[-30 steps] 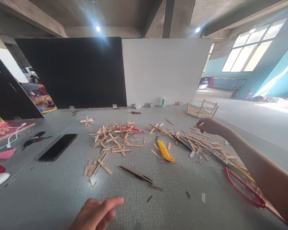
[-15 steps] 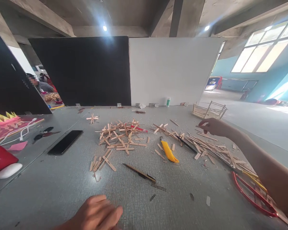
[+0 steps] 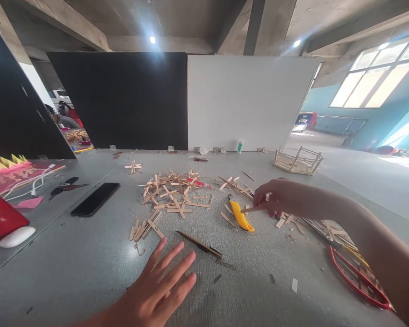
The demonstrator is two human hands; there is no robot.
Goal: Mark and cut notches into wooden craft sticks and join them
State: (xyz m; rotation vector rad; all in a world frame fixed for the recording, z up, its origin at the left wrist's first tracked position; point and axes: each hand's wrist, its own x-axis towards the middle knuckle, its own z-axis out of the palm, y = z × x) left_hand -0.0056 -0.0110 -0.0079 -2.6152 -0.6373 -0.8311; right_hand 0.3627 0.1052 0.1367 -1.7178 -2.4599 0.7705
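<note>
My left hand [image 3: 160, 286] lies flat on the grey table [image 3: 71, 268] near me, fingers spread, holding nothing. My right hand [image 3: 274, 197] reaches out over the scattered wooden sticks and pinches one thin wooden stick [image 3: 250, 209], whose tip points toward the yellow utility knife [image 3: 240, 215]. A heap of wooden craft sticks [image 3: 172, 193] lies in the middle of the table. More sticks [image 3: 313, 222] are spread under my right forearm. A dark thin blade tool [image 3: 197, 244] lies just beyond my left fingertips.
A black phone [image 3: 95, 198] lies at the left. Red-handled scissors [image 3: 357, 277] sit at the right edge. A small stick frame [image 3: 298, 160] and a glue bottle [image 3: 240, 146] stand by the black and white back boards. Red and pink craft items [image 3: 7, 200] crowd the far left.
My right hand has pulled back from the far stick pile toward the yellow knife, now gripping a stick. My left hand has slid forward and spread its fingers flat.
</note>
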